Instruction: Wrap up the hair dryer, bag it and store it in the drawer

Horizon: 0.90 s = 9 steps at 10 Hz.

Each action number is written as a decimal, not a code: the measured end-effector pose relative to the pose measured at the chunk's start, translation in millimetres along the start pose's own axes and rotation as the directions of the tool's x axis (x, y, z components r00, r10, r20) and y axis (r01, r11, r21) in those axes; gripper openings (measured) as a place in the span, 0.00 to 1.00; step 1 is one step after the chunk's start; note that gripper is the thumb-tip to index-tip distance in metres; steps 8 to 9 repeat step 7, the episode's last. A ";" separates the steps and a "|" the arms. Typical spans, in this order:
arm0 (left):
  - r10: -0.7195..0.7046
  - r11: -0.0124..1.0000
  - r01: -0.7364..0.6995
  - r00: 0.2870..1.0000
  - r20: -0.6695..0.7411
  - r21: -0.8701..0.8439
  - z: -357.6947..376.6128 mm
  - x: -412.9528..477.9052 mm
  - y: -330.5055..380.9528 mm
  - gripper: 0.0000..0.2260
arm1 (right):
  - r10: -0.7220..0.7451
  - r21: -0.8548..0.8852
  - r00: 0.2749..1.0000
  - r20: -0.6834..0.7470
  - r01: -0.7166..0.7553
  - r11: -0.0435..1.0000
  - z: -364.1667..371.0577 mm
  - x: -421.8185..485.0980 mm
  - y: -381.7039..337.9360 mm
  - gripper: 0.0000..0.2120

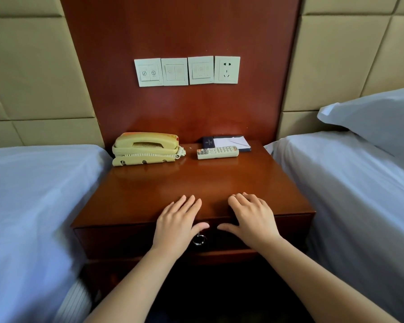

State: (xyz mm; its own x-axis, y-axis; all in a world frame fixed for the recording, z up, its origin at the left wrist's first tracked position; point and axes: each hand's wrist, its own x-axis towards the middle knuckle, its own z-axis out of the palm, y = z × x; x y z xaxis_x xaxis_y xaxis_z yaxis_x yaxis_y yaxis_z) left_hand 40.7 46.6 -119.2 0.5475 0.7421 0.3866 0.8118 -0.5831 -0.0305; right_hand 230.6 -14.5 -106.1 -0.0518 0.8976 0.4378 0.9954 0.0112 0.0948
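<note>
A reddish wooden nightstand point(196, 183) stands between two beds. Its drawer point(117, 241) is shut, with a round metal knob point(199, 240) in the middle of the front. My left hand point(176, 223) lies flat on the front edge of the top, fingers spread, thumb hanging over the drawer front just above the knob. My right hand point(252, 216) rests flat beside it in the same way, thumb pointing towards the knob. Neither hand holds anything. No hair dryer or bag is in view.
At the back of the nightstand sit a cream telephone point(146, 149), a white remote control point(217, 152) and a dark notepad folder point(226, 143). Switch plates and a wall socket point(227, 69) are on the wooden panel above. White-sheeted beds point(33, 194) flank both sides, with a pillow point(378, 117) on the right.
</note>
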 end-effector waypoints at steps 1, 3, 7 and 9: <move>-0.005 1.000 0.005 1.000 0.005 -0.022 -10.6 -0.7 5.0 0.28 | -0.040 0.060 0.998 0.042 0.037 0.997 -14.3 8.2 4.6 0.26; 0.020 0.996 0.001 0.972 0.232 -0.090 -52.9 40.0 -12.1 0.20 | -0.009 0.208 0.969 0.249 -0.044 0.977 -33.7 46.2 28.3 0.17; 0.103 0.981 0.040 0.719 0.687 -0.190 -61.4 220.7 -56.8 0.16 | -0.025 0.213 0.644 0.764 -0.215 0.953 -15.6 215.6 74.8 0.19; 0.103 0.981 0.040 0.719 0.687 -0.190 -61.4 220.7 -56.8 0.16 | -0.025 0.213 0.644 0.764 -0.215 0.953 -15.6 215.6 74.8 0.19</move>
